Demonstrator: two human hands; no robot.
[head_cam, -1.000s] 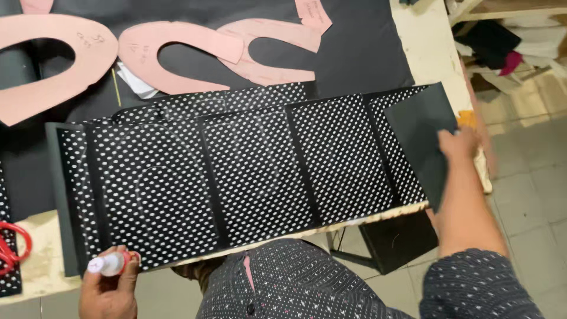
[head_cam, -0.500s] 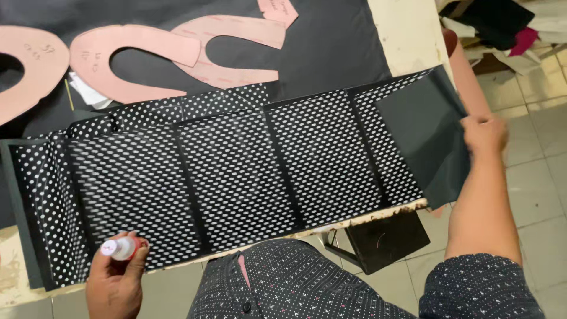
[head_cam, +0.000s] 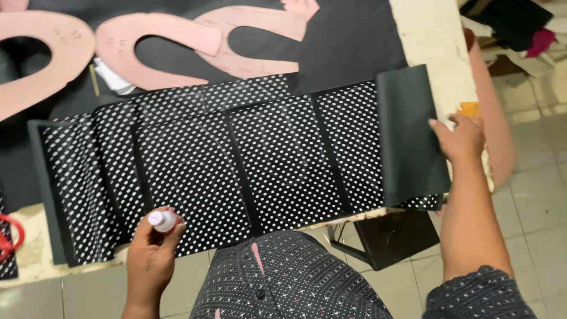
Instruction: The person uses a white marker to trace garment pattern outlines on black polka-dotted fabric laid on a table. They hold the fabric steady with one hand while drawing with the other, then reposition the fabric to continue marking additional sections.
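Note:
A long strip of black fabric with white dots lies pleated across the table's near edge. Its right end is folded over, showing a plain black underside. My right hand presses flat on the edge of that folded flap, fingers together. My left hand is closed around a small bottle with a white cap, held at the table's front edge just below the dotted fabric.
Pink paper pattern pieces lie on black cloth at the back of the table. A red object sits at the far left. The pale table edge shows at right, with tiled floor and a dark stool below.
My right hand has folded the fabric's right end further over and laid it down flatter. The left hand with the bottle has stayed at the front edge.

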